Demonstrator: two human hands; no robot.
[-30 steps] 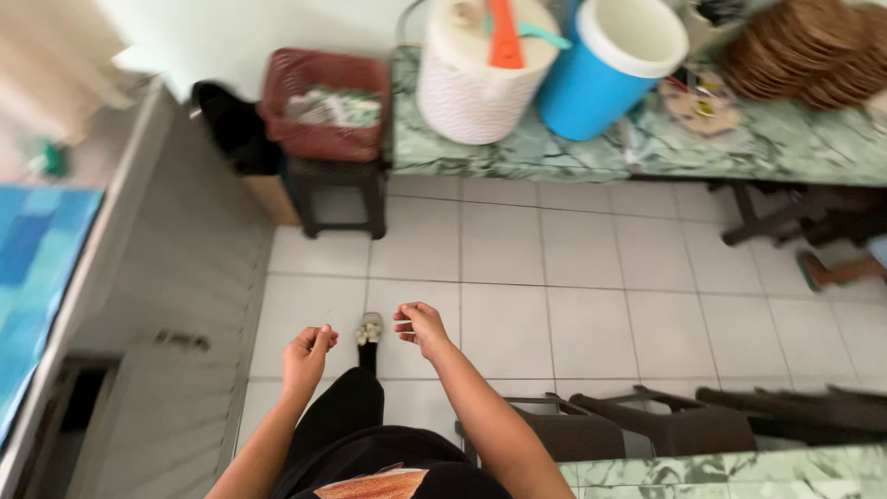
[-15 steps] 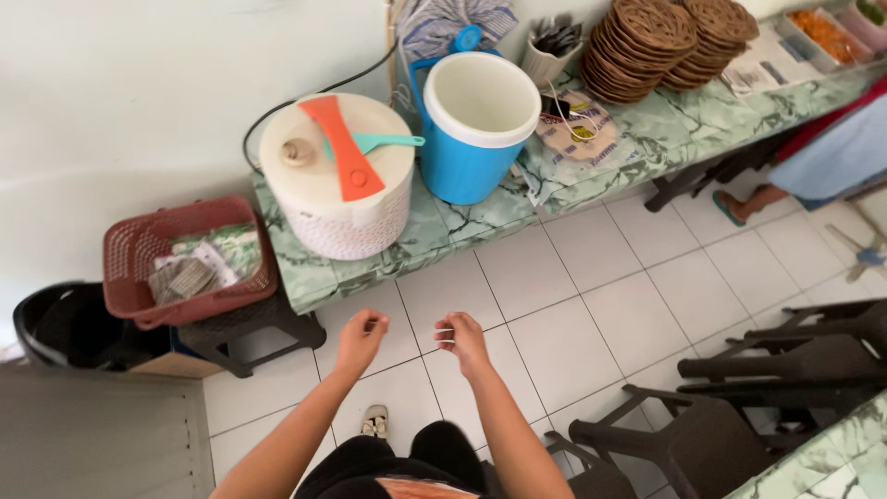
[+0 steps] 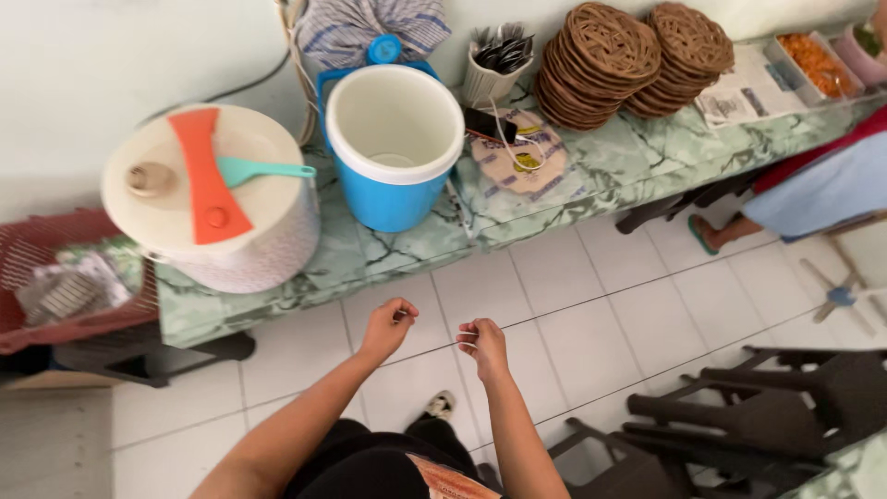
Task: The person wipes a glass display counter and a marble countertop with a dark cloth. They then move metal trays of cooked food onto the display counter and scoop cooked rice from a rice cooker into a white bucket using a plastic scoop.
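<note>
Head camera looks steeply down (close) over counter (image 3: 591,176) and floor (image 3: 591,305)

bright, even daylight fills the scene, with no harsh glare. soft shadows sit under the worktop (image 3: 573,176) and the stacked chairs (image 3: 767,416). the wide lens bends straight lines near the edges, and the left side looks slightly soft.

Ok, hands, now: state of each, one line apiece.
Left hand: fingers curled shut, over the floor tiles; whether it holds anything cannot be told.
Right hand: fingers curled shut; contents cannot be told.
</note>
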